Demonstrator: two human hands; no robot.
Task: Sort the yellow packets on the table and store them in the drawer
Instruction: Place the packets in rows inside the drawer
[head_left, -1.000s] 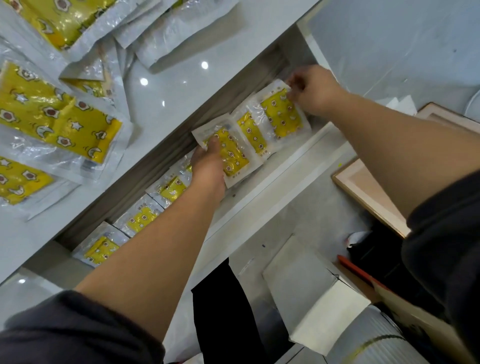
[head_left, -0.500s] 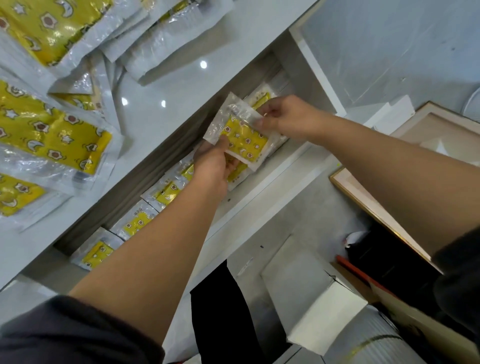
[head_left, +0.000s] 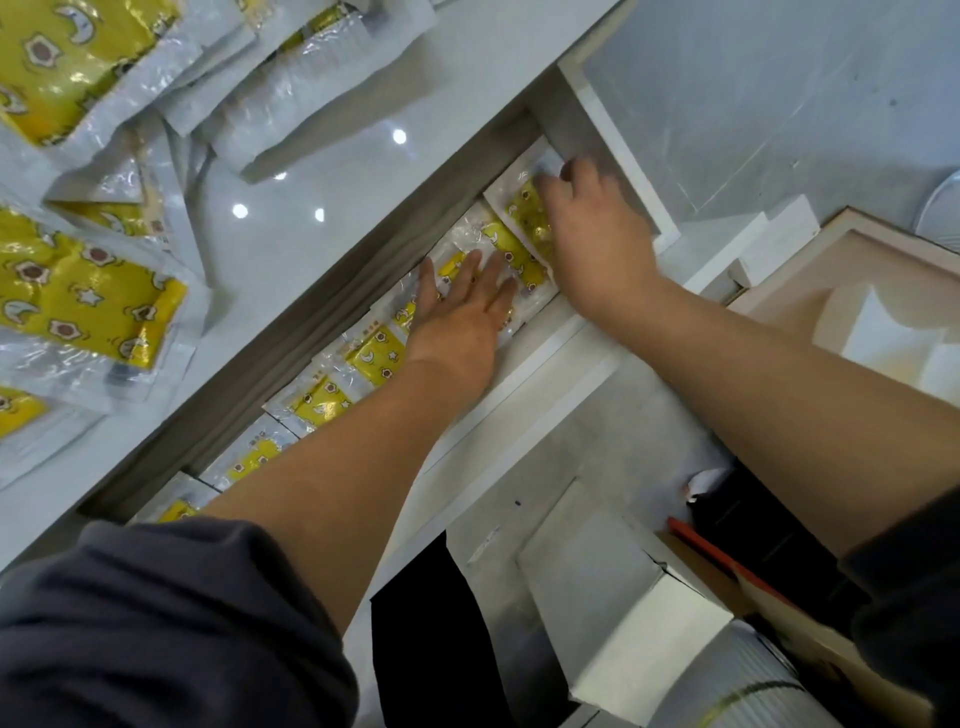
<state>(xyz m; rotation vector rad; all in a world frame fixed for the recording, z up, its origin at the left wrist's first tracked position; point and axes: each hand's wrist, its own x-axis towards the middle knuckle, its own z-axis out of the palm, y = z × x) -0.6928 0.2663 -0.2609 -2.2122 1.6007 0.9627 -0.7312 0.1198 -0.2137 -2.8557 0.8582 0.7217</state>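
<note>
Yellow packets lie in an overlapping row along the open drawer (head_left: 524, 364), each leaning on its neighbour, apparently so the narrow space holds as many as possible. The left hand (head_left: 462, 306) is spread flat, fingers splayed, pressing down on the packets in the middle of the row, probably to keep them from sliding while the far end is adjusted; it grips nothing. The right hand (head_left: 587, 228) reaches to the far end of the drawer and rests on the last packet (head_left: 522, 208), its fingertips curled at the packet's far corner; motion blur hides whether they pinch it or only push it, so that cannot be told. About seven packets show in the drawer, counting the one half hidden by the sleeve at the near end. On the counter (head_left: 337, 208) to the left, larger yellow packets (head_left: 78, 296) remain loosely piled, roughly six to eight, too jumbled for an exact count. Two hands are in view
</note>
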